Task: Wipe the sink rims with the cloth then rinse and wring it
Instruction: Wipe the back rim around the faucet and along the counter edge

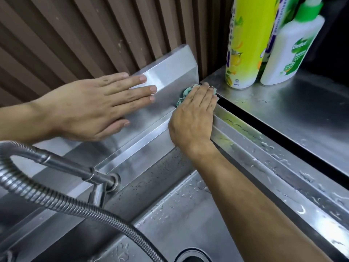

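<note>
The cloth point(184, 95), pale green and bunched, lies at the far right corner of the sink point(181, 208), where the back rim meets the sloped steel backsplash point(170, 72) and the right rim point(264, 159). The right hand point(194, 118) presses down on it with fingers straight and close together, covering most of it so that only a crumpled edge shows at the left and a little past the fingertips. The left hand point(98, 106) lies flat on the backsplash to the left of the cloth, fingers extended and slightly spread, holding nothing. Water drops bead on the right rim and inside the basin. In the near left, a faucet point(79, 167) with a ribbed metal hose point(56, 201) curves across the basin, and part of the drain point(194, 256) shows at the near edge. To the far right, on a steel counter point(302, 103), a yellow spray can point(245, 42) and a white bottle with a green cap point(290, 46) stand side by side. Brown ribbed wall panels point(75, 35) rise behind the sink.
</note>
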Demonstrator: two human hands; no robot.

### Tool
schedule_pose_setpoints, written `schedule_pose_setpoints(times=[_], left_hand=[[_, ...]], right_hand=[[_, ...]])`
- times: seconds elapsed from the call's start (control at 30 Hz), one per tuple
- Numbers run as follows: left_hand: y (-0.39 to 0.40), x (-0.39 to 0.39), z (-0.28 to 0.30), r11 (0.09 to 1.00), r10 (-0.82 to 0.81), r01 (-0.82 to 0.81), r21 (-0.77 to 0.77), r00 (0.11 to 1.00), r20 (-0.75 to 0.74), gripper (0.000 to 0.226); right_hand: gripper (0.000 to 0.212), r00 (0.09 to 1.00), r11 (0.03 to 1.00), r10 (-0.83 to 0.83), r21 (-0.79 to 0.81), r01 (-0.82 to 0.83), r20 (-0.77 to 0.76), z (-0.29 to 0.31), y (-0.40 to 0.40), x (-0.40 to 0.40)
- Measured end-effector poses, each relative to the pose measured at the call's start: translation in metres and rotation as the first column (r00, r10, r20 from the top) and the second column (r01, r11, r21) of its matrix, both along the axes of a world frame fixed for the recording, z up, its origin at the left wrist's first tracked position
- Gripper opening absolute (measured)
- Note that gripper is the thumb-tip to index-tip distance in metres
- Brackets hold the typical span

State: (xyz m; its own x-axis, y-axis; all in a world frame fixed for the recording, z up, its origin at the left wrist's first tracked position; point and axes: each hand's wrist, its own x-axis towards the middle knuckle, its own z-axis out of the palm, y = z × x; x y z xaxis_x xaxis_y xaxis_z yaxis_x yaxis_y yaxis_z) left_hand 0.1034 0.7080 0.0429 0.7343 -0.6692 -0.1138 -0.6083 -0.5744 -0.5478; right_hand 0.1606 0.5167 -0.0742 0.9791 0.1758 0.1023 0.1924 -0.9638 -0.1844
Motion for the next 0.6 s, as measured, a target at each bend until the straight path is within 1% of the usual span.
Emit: schedule_pose_setpoints(times=[0.03,0.13,0.2,0.3,0.37,0.43,0.5,0.6], left_hand=[[0.001,0.0,0.002,0.999,0.004,-0.003,0.041,1.0,-0.015,0.067],[0.0,0.002,0.002,0.997,0.007,-0.005,0.081,1.0,-0.019,0.069],[-0.006,0.009,0.005,0.994,-0.004,0.008,0.106,0.999,-0.041,0.073],[-0.02,0.022,0.004,0.986,-0.027,0.032,0.165,0.999,-0.033,0.081],[-0.028,0.032,0.002,0.981,-0.046,0.046,0.19,0.999,-0.003,0.081],[-0.035,0.043,-0.002,0.975,-0.083,0.075,0.21,0.996,0.031,0.079],[-0.044,0.057,-0.01,0.964,-0.12,0.103,0.247,0.991,0.056,0.078],[-0.053,0.067,-0.02,0.945,-0.135,0.098,0.313,0.986,0.098,0.079]], right_hand=[[0.076,1.0,1.0,0.006,-0.002,-0.006,-0.005,0.001,0.001,0.003],[0.076,0.999,0.998,-0.051,0.041,0.05,0.013,-0.001,0.007,0.004],[0.075,0.997,0.997,-0.068,0.027,0.068,0.024,-0.001,0.009,-0.002],[0.077,0.999,0.998,-0.007,0.064,0.005,0.041,-0.007,0.007,-0.015],[0.079,0.999,0.995,0.034,0.094,-0.037,0.035,-0.01,0.008,-0.019],[0.08,0.998,0.996,0.04,0.083,-0.043,0.044,-0.01,0.009,-0.012],[0.079,0.998,0.998,-0.004,0.067,0.0,0.056,-0.011,0.007,-0.001],[0.076,0.995,0.997,-0.07,0.034,0.067,0.066,-0.011,0.007,-0.002]])
